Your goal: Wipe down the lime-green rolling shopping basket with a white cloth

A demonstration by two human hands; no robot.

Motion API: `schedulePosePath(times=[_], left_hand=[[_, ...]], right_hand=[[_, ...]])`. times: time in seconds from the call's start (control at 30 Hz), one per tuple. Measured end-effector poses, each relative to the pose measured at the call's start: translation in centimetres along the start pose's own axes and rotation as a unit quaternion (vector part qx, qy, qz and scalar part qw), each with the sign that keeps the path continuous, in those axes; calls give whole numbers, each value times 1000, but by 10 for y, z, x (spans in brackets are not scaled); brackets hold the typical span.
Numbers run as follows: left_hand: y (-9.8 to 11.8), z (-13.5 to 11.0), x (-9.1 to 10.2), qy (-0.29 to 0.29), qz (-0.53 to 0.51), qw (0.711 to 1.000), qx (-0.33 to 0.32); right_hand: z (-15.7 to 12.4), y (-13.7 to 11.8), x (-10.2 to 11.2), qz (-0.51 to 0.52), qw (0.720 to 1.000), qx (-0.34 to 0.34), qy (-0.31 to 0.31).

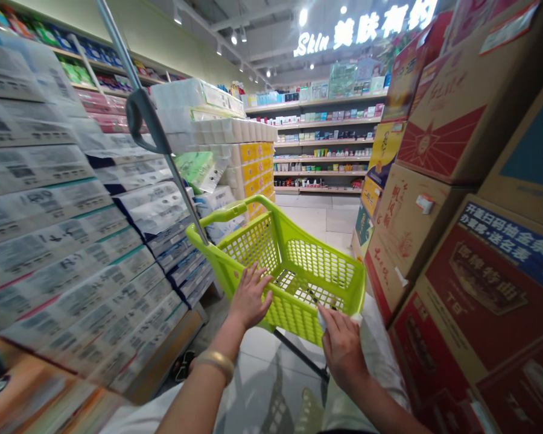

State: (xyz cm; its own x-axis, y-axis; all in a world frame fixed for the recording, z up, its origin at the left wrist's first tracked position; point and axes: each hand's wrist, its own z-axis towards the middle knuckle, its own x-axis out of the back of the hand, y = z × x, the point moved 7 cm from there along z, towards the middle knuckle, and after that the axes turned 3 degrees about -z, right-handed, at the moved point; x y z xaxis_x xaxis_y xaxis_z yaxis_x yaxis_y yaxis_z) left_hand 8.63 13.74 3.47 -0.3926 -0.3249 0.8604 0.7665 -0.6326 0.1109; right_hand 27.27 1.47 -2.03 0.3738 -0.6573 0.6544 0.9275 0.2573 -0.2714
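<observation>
Head view, only one. Green cart (294,304) stands upright on the pale floor right in front of the person, its long side facing them, between stacked paper packs (58,199) on the left and cardboard boxes (398,217) on the right.

Progress: rubbing at the near rim looks to be under way. White tissue (321,319) sits against that rim, towards its right end. Cannot tell which stretches are already gone over; the far rim and the handle (221,214) have no tissue on them at this moment, so may be left.

Right hand (341,343): fingers curled over the rim, pinching the tissue, partly hiding it. Left hand (252,295): palm down on the same rim, fingers spread, nothing grasped.

Cart's looks: bright lime plastic, glossy, mesh sides and floor, dark legs. No dirt readable at this size. Metal pole (181,181) rises from the handle corner, leaning left.
</observation>
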Motion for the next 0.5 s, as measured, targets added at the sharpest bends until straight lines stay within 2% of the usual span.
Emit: schedulePosePath(times=[0.13, 0.23, 0.3, 0.4, 0.5], left_hand=[[-20, 3, 3, 3, 42, 998, 49], [-27, -5, 8, 17, 53, 995, 78], [-20, -16, 8, 26, 37, 997, 67], [1, -36, -2, 10, 3, 999, 31], [10, -50, -12, 3, -20, 999, 50]], right_hand=[[2, -25, -11, 47, 998, 27, -16], [3, -48, -23, 86, 995, 51, -26], [5, -61, -31, 108, 992, 58, -34], [7, -74, -42, 136, 988, 63, -47], [11, -81, -47, 164, 983, 68, -51]])
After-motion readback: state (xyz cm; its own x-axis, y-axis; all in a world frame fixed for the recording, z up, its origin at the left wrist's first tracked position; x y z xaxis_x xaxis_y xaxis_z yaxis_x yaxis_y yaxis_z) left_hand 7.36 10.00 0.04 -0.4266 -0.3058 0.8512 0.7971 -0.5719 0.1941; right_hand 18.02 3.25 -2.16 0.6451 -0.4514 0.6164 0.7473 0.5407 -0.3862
